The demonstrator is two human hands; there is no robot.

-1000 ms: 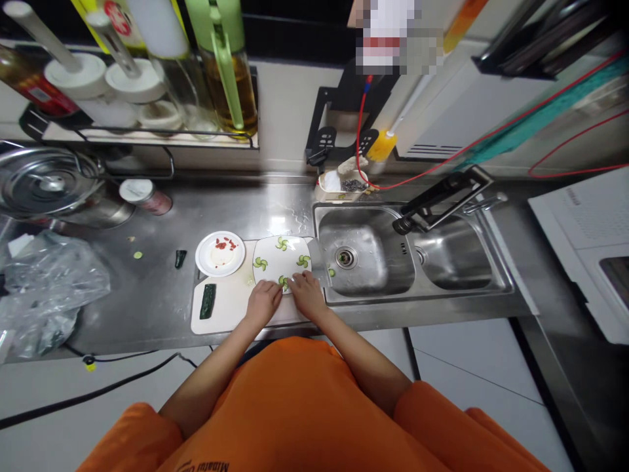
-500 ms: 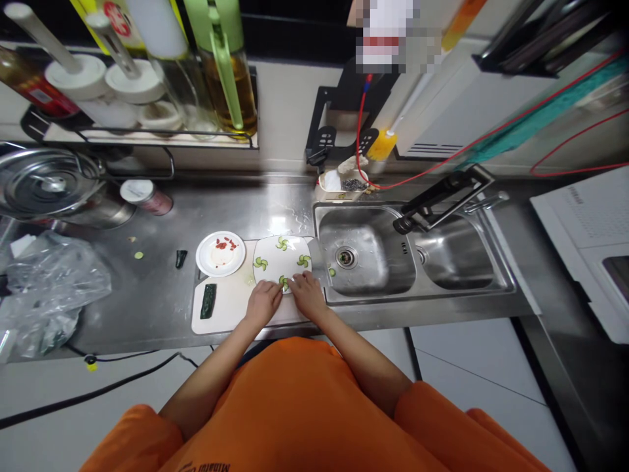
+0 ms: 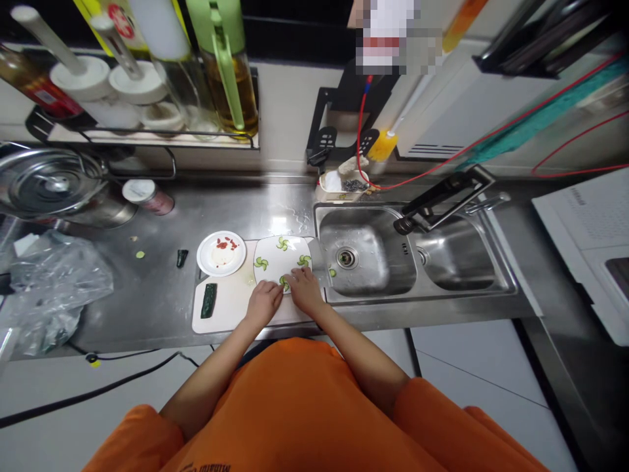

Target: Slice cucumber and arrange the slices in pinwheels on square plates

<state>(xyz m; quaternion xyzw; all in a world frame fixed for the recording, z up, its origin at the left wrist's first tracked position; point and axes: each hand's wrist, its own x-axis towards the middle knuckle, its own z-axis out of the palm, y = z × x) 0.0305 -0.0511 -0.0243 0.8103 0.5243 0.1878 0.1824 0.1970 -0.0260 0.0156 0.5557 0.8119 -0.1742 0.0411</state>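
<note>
A squarish white plate [image 3: 282, 260] lies on a cutting board [image 3: 230, 313], with pinwheel groups of green cucumber slices [image 3: 261, 263] near its edges. Both hands meet at its near edge, around the closest group of cucumber slices [image 3: 284, 281]. My left hand [image 3: 264, 303] comes in from the left, fingers curled together with the tips at those slices. From the right, my right hand [image 3: 305, 291] has bent fingers over the plate, its tips at the same slices. The fingers partly hide this group. A piece of cucumber [image 3: 208, 301] lies on the board's left end.
A round white plate [image 3: 216, 264] with red bits overlaps the board's back left. Left of it are a cucumber end [image 3: 181, 257] and a plastic bag [image 3: 59, 275]. The double sink [image 3: 366, 295] with its black faucet [image 3: 432, 203] adjoins on the right. Bottles stand on the rack [image 3: 162, 139].
My right hand has shifted slightly forward and left, its fingers bunched closer at the near cucumber slices. My left hand stays almost in place. The plates have not moved.
</note>
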